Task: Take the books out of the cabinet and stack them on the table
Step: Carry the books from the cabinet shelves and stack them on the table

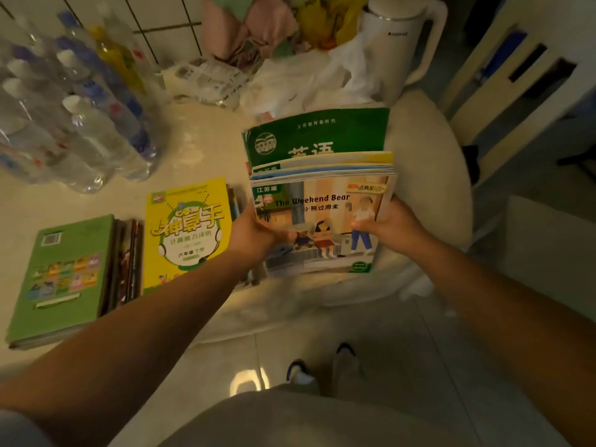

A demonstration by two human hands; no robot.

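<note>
Both my hands hold a bundle of thin books [322,204] over the right part of the cream table [200,146]. Its top cover reads "The Weekend Bear"; a green textbook [322,133] shows behind it. My left hand [254,233] grips the bundle's left edge and my right hand [390,224] grips its right edge. On the table to the left lies a yellow workbook [187,230] on top of a stack. Further left a green book [61,279] tops another stack, with dark spines [129,259] beside it.
Several clear plastic bottles [74,101] crowd the table's back left. Plastic bags [290,69] and a white kettle [396,43] stand at the back. A pale wooden cabinet frame [503,79] is at the right. The tiled floor [403,343] and my shoes [300,372] show below.
</note>
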